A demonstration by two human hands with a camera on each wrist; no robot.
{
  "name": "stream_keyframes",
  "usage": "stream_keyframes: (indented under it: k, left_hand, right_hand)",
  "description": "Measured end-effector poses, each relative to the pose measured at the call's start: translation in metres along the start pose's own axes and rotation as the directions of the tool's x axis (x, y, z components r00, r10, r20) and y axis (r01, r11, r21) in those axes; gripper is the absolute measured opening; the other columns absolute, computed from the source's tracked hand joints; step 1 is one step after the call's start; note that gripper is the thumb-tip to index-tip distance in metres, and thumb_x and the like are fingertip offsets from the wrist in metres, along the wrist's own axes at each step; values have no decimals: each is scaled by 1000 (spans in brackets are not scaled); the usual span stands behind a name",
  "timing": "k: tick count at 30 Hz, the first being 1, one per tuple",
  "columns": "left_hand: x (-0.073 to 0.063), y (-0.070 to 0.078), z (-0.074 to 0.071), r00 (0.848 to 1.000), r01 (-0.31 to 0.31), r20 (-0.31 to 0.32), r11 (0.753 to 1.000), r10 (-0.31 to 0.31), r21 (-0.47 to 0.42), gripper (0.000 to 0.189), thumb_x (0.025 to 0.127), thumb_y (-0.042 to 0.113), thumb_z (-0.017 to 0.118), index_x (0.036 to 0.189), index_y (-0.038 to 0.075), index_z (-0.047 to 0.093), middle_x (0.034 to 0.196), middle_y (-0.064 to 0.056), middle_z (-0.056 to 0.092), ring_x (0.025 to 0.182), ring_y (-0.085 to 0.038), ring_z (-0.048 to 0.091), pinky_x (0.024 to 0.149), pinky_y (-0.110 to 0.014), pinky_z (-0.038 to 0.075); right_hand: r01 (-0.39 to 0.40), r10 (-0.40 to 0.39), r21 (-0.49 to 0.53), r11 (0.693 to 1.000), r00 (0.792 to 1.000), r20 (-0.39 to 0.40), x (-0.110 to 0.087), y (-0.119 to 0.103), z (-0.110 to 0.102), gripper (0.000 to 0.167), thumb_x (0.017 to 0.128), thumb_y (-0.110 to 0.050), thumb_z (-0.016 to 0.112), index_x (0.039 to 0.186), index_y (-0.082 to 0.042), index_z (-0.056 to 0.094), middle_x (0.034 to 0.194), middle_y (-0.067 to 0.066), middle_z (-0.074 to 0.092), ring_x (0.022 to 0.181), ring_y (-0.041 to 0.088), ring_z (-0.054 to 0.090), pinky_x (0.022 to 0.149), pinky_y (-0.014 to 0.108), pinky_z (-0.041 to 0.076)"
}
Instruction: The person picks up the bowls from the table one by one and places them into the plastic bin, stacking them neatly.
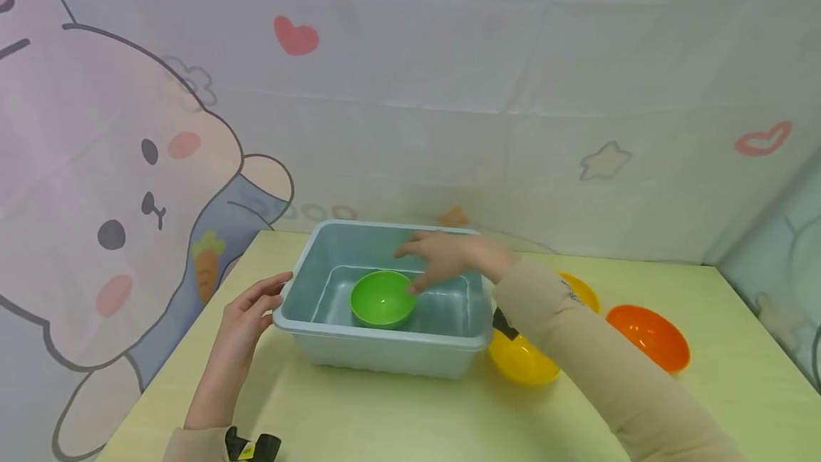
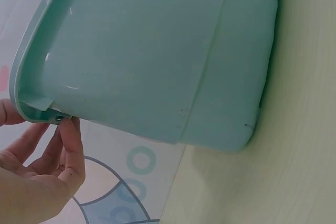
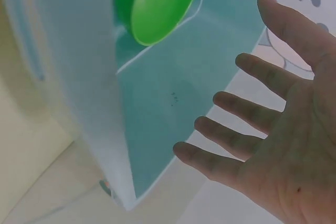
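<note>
A pale blue-green plastic basin (image 1: 385,351) stands on the table, and a green bowl (image 1: 380,299) sits upright on its floor. At the basin's left rim, my left hand (image 1: 246,312) grips the edge; in the left wrist view the thumb lies over the rim and the fingers (image 2: 73,150) curl beneath it. Above the basin's right half hovers my right hand (image 1: 439,255), its fingers spread and holding nothing. The right wrist view shows the spread fingers (image 3: 226,169) apart from the green bowl (image 3: 163,6).
Right of the basin lie a yellow bowl (image 1: 526,362), another yellow bowl (image 1: 584,293) partly hidden by the right sleeve, and an orange bowl (image 1: 651,337). A printed cloth (image 1: 417,91) hangs behind the light yellow-green table (image 1: 359,419).
</note>
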State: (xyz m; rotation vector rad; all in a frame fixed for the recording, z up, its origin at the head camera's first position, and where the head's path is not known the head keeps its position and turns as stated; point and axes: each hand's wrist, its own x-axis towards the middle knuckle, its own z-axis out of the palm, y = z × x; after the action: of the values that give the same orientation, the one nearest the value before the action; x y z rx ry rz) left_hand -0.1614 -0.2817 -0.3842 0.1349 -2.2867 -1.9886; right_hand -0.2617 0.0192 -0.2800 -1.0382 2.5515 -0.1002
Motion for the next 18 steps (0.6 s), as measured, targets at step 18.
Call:
stream_keyframes:
  k: [18]
  left_hand:
    - [0, 2, 4, 1000, 11, -12, 1000, -11, 21, 40, 100, 21, 48, 139, 12, 51, 121, 18, 54, 111, 1, 50, 86, -16, 47]
  right_hand:
    - [77, -60, 112, 991, 986, -154, -33, 22, 6, 66, 90, -40, 64, 148, -21, 38, 156, 10, 30, 146, 33, 23, 115, 53, 28]
